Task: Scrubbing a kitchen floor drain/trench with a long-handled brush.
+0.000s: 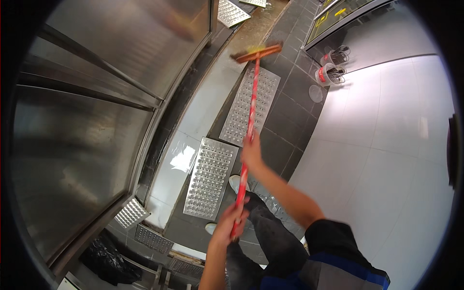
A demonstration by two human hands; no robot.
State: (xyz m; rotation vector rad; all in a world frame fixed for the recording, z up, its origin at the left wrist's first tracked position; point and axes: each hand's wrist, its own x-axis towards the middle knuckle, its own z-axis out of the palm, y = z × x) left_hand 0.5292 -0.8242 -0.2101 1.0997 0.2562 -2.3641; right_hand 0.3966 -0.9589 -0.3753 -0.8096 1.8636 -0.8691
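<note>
My left hand point(230, 219) grips the lower end of a red and white striped broom handle point(252, 105). Farther up the same handle, my right hand point(251, 151) is closed around it. The orange broom head point(259, 53), with dark and yellow bristles, is at the far end, beside an open floor channel lined with white tiles point(206, 103). Beneath the handle lies a perforated metal drain cover point(268, 85) on dark floor tiles. A second perforated drain cover point(210, 177) lies nearer, left of my feet.
Stainless steel cabinets point(83, 145) line the left side. A pale wall point(348, 145) stands at right, with plastic buckets point(328, 75) at its base. More metal covers point(132, 213) and a black plastic bag point(108, 259) are at lower left.
</note>
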